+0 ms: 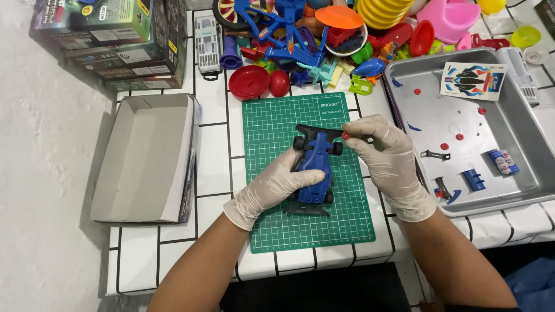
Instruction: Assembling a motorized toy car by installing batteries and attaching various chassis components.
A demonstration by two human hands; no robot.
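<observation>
A blue toy race car [316, 160] with black wheels and black wings lies on a green cutting mat [277, 121]. My left hand [277, 185], in a white glove, lies over the car's body and holds it down. My right hand [384, 153], also gloved, pinches a small red round piece [346, 135] between thumb and forefinger, right beside the car's far right wheel.
A metal tray [520, 190] on the right holds small red, blue and black parts and a sticker sheet [473, 81]. An open cardboard box lid [147, 156] lies on the left. A heap of colourful plastic toys [324, 34] and stacked boxes [110, 40] line the far edge.
</observation>
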